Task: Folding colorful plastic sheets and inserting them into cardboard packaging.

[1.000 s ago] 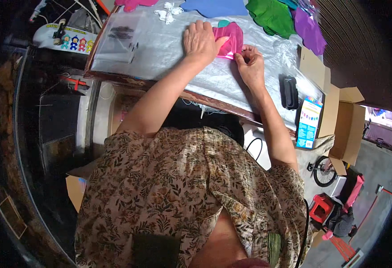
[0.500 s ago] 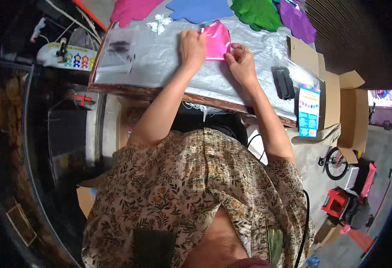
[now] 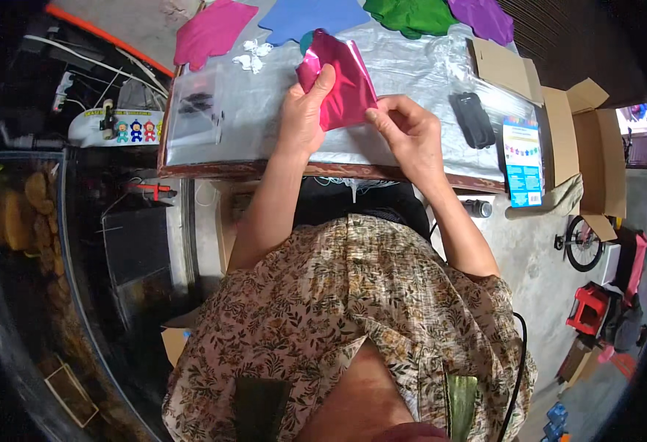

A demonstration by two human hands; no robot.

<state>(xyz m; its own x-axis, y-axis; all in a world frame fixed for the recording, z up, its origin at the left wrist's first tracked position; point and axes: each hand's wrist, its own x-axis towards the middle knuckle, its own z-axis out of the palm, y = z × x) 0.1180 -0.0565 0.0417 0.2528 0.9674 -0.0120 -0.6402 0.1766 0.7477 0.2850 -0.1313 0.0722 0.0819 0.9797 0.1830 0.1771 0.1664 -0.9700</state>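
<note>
Over the table, both my hands hold a shiny pink foil piece [image 3: 349,88], its sheet tilted up and lightly creased. My left hand [image 3: 305,118] grips its left side, thumb lying across the front. At the lower right corner, my right hand [image 3: 410,132] pinches the foil between thumb and fingers. A small teal bit [image 3: 306,42] shows behind its upper left edge; what it belongs to is hidden. Along the far edge lie flat lobed pieces: a pink one [image 3: 209,33], a blue one [image 3: 312,18], a green one [image 3: 415,16] and a purple one [image 3: 485,18].
Silvery plastic sheeting covers the table [image 3: 257,147]. A tangle of white string [image 3: 252,56] and a clear bag [image 3: 194,110] lie on the left. Rightward are a black case [image 3: 473,120], a blue-and-white printed card [image 3: 522,162] and an open cardboard box [image 3: 600,158].
The pink foil has come nearer to me and tilted up off the table. My left hand has shifted down its side with the thumb now in front. The whole view has shifted slightly.
</note>
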